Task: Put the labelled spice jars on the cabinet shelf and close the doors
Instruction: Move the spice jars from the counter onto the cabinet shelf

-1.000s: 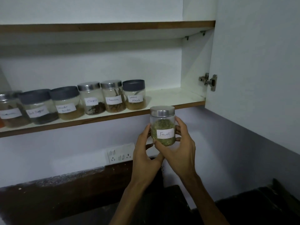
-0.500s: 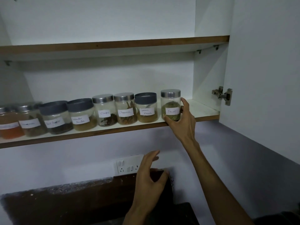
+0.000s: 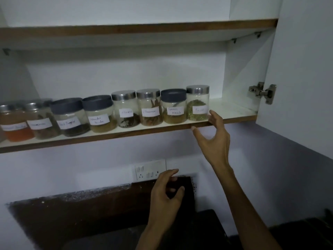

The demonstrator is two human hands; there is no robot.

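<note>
Several labelled spice jars stand in a row on the lower cabinet shelf [image 3: 234,112]. The fennel jar [image 3: 197,103], steel-lidded with green seeds, is the rightmost, beside the garam masala jar [image 3: 173,107] and the cinnamon jar [image 3: 149,108]. My right hand [image 3: 213,139] is open just below and to the right of the fennel jar, fingers apart, one fingertip near the jar's base. Lower down, my left hand [image 3: 165,193] hangs empty with loosely curled fingers in front of the wall socket.
The right cabinet door [image 3: 304,73] stands open with its hinge [image 3: 262,92] showing. An upper shelf [image 3: 137,29] runs above. A white switch socket [image 3: 150,169] sits on the wall below, over a dark counter [image 3: 72,222].
The fennel jar went from both hands up onto the shelf. My right hand has let go of it and drawn back below the shelf edge; my left hand dropped away earlier.
</note>
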